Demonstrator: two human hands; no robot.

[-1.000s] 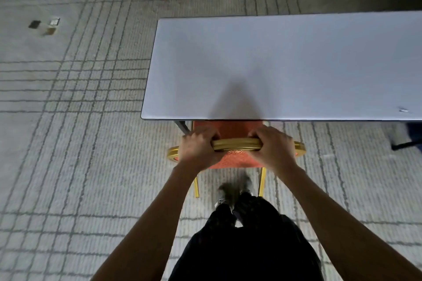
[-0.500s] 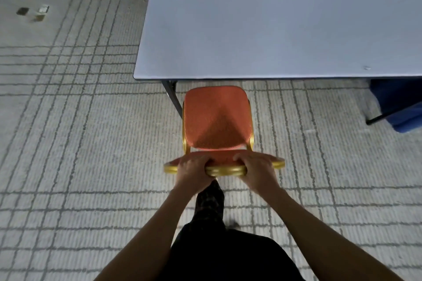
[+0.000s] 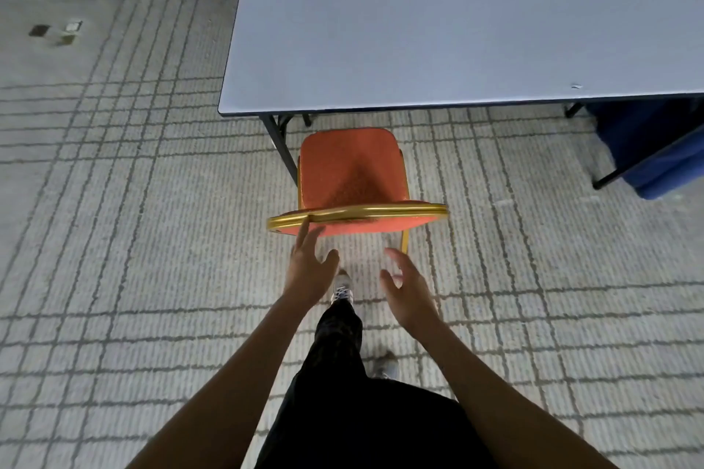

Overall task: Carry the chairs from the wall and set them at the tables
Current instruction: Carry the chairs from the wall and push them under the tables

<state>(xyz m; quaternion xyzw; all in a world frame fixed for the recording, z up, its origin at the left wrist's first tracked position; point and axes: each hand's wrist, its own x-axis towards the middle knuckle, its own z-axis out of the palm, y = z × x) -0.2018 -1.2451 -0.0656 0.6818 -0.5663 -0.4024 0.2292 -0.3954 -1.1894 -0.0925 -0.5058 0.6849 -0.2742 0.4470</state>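
At far left, some small objects point(image 3: 57, 32) lay on the carpet point(image 3: 114, 240), too small to identify.

Your left grip point(image 3: 308, 270) was released: fingers straight, holding nothing. Its fingertips point(image 3: 304, 236) reached the gold back rail point(image 3: 358, 210) of the chair point(image 3: 352, 171). Contact with the rail could not be confirmed.

The chair stood upright on the carpet at the near left corner of the tabletop point(image 3: 457, 42). Its red seat faced the tabletop, with the front edge just short of the tabletop edge and just beside the folding leg point(image 3: 284, 148). The seat was not under the tabletop.

Your right grip point(image 3: 409, 289) was also released: fingers spread and relaxed, holding nothing, apart from the chair.

A small scrap point(image 3: 576, 86) lay near the front edge of the tabletop. A blue cover point(image 3: 655, 148) sat below its right end.

Step in hand, by judgement: this chair was placed at its tabletop and you were letting go of it. The next move probably called for one of two actions: push the chair in closer, or turn to the wall for another chair.

No brand, label or writing could be read.
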